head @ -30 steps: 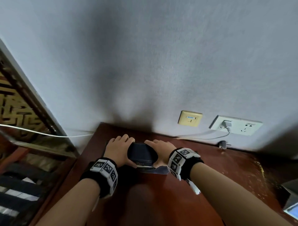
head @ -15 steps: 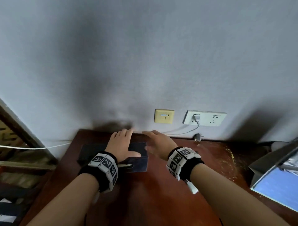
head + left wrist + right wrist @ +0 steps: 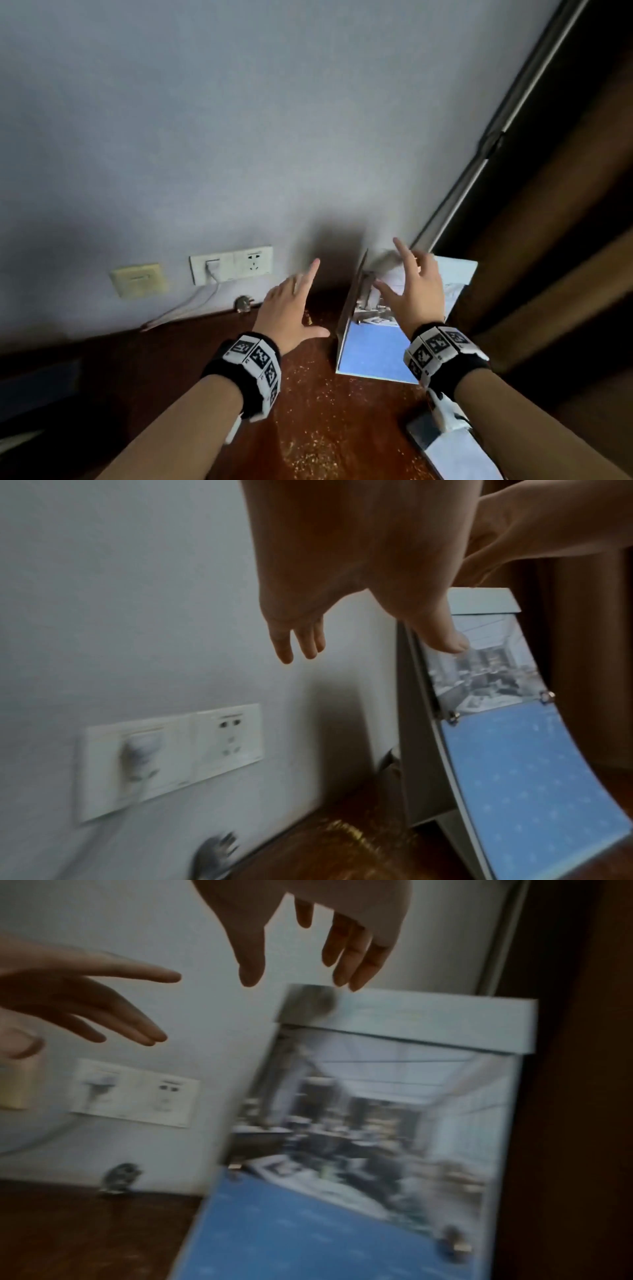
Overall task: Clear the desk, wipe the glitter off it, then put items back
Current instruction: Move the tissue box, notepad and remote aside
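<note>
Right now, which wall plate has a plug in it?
The white double socket plate, in its left half. The cream plate to its left has nothing plugged in.

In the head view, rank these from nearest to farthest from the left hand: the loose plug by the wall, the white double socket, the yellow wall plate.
From the left hand:
1. Loose plug, on the desk's back edge, just left of the hand.
2. White double socket, on the wall, up and left.
3. Yellow wall plate, farthest left on the wall.
</note>
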